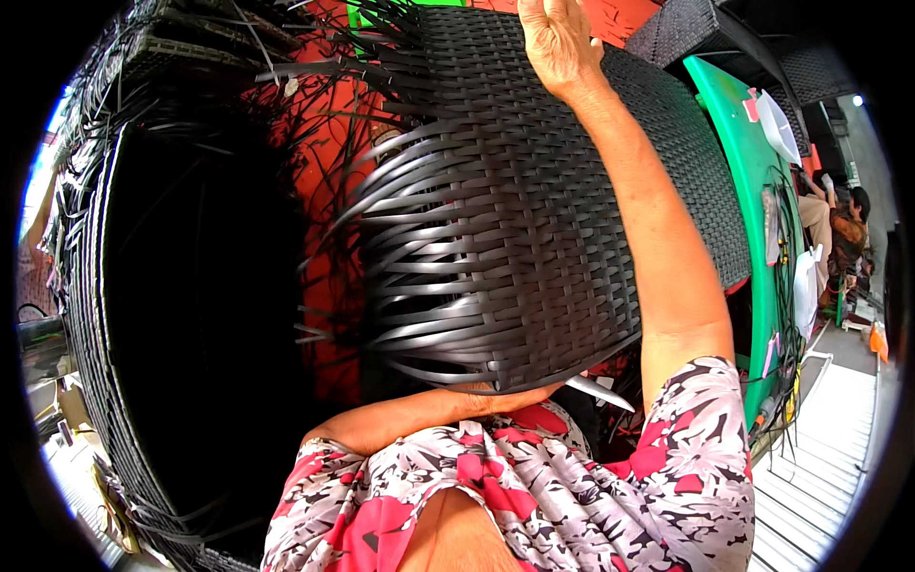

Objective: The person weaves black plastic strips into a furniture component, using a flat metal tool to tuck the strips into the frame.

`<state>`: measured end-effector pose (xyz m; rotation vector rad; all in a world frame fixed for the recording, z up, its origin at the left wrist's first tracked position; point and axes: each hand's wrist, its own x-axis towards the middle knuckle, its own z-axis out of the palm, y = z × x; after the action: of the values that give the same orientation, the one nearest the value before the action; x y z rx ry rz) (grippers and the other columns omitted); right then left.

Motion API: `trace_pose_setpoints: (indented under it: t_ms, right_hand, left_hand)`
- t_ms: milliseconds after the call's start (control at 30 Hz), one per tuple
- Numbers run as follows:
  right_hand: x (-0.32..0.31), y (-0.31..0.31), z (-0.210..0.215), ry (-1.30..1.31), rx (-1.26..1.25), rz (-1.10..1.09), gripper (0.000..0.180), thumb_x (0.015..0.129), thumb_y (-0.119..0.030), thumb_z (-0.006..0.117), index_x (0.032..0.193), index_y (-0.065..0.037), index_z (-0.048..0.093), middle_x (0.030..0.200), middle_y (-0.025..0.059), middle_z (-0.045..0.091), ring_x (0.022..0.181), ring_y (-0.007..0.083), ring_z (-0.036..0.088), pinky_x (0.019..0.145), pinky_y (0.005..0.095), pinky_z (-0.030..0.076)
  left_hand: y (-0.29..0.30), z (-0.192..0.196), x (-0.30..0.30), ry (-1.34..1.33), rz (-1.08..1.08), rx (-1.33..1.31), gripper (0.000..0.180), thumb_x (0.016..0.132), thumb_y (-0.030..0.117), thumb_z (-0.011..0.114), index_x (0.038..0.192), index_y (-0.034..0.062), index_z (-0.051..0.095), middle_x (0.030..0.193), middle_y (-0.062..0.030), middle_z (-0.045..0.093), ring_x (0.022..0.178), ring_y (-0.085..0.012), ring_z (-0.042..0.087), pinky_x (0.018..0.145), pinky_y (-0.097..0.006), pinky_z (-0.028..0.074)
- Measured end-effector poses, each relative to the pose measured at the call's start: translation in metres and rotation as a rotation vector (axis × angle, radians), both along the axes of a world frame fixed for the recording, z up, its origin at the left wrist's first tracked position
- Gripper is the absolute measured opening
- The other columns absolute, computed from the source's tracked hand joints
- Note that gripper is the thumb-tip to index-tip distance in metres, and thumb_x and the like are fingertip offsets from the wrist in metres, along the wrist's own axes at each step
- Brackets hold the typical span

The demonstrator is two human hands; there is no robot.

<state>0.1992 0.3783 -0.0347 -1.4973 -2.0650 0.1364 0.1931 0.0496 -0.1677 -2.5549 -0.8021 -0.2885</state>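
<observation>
A black woven panel [572, 191] of flat plastic strips lies across in front of me. Loose strip ends [419, 219] fan out from its left side and curve over the edge. My right arm reaches across the weave, and my right hand [560, 48] is at the panel's far edge. The top of the picture cuts off its fingertips. My left forearm [410, 419] passes under the near edge, where the panel hides my left hand. A pale, pointed, blade-like piece [600, 392] sticks out close to the left wrist; what holds it is hidden.
Stacked dark woven pieces [100, 286] with frayed strips rise at the left. Strip scraps litter the red surface [324, 133]. A green board [739, 143] borders the panel's right side, with white plastic pieces [780, 129] beside it. Another person [846, 224] sits far right.
</observation>
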Motion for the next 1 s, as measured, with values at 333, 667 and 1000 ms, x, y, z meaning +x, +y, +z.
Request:
trace_pose_setpoints:
  t_ms: [333,667,1000]
  right_hand:
    - [0.036,-0.025,-0.008,0.096,0.136,0.353,0.078,0.089,-0.07,0.022,0.148,-0.019,0.019,0.147,0.0139,0.029,0.135,0.0366,0.026,0.102,0.0638,0.02]
    - [0.167,-0.077,0.065,0.356,-0.568,0.802,0.053,0.099,-0.042,0.036,0.135,-0.003,0.039,0.138,0.019,0.036,0.128,0.0296,0.036,0.102,0.0459,0.032]
    - [0.208,-0.278,-0.017,0.976,-0.163,0.104,0.022,0.092,-0.015,0.059,0.104,0.003,0.064,0.086,0.0066,0.068,0.072,0.0095,0.063,0.064,0.022,0.049]
  left_hand:
    - [0.024,0.031,0.008,-1.491,-0.105,-2.101,0.051,0.094,0.048,0.045,0.121,0.0057,0.053,0.111,-0.0063,0.055,0.103,-0.0151,0.05,0.09,-0.027,0.038]
    - [0.046,0.086,-0.006,-1.346,0.299,-1.706,0.044,0.092,0.048,0.052,0.086,0.0056,0.059,0.068,0.0026,0.046,0.064,-0.0084,0.041,0.063,-0.025,0.031]
    - [0.057,0.071,0.019,-1.496,0.312,-1.743,0.033,0.09,0.035,0.06,0.099,0.0026,0.062,0.071,0.0002,0.054,0.056,-0.0066,0.045,0.053,-0.019,0.032]
